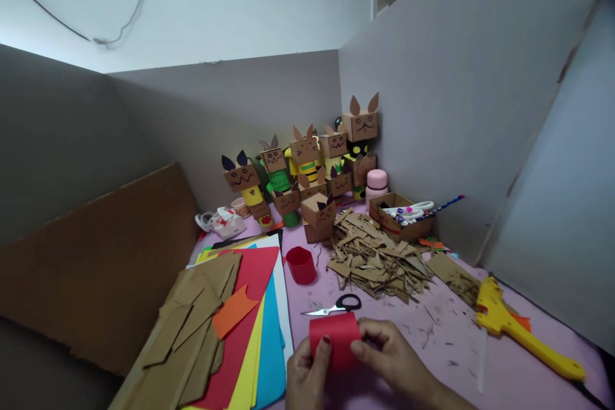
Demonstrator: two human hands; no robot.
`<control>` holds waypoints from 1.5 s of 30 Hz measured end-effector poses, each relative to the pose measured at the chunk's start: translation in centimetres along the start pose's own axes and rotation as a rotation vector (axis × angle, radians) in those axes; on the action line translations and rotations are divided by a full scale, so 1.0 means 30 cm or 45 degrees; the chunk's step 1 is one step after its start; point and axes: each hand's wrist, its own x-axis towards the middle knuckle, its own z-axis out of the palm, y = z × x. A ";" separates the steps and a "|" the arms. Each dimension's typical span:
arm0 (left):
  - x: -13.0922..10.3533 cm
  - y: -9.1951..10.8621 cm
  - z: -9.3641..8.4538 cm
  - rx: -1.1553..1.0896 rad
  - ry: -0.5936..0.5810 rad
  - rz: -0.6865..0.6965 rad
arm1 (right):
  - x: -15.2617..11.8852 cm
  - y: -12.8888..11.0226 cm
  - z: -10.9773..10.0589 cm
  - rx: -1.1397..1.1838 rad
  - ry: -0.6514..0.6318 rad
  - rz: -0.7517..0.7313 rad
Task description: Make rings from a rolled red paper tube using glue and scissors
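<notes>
Two hands at bottom centre of frame: your left hand (307,368) pinches the left edge of the curled red paper strip (335,338), your right hand (389,352) closes on its right side w/ thumb pressing the front. Strip sits just above the pink desk (446,339), just below the black-handled scissors (334,306). Keep both edges level & overlap square, press w/ thumb pads so the curl doesn't spring. Finished red paper ring (301,264) stands above, near centre.
</notes>
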 end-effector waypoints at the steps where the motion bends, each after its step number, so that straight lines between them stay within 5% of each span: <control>1: -0.003 0.001 0.001 0.014 -0.015 0.024 | 0.001 0.001 -0.002 0.037 0.053 0.053; 4: -0.015 0.005 0.006 0.065 -0.023 0.083 | 0.005 0.005 -0.010 0.046 0.158 0.115; 12: -0.013 -0.022 0.004 0.096 -0.027 0.182 | -0.004 -0.002 -0.008 0.099 0.022 0.162; 17: -0.011 -0.007 -0.009 0.097 -0.031 0.138 | -0.010 -0.024 -0.009 -0.100 -0.155 -0.004; 24: -0.026 -0.033 0.003 0.473 -0.082 0.618 | -0.001 0.035 -0.034 0.060 0.192 0.140; 30: 0.020 -0.048 -0.024 -0.131 -0.097 0.137 | 0.001 0.022 -0.038 -0.217 0.034 -0.025; 40: 0.011 -0.078 0.002 -0.244 -0.120 0.258 | -0.023 0.079 -0.065 -0.422 -0.054 -0.091; 45: 0.020 -0.102 0.005 -0.385 -0.130 0.230 | -0.015 0.096 -0.078 -0.432 0.075 -0.016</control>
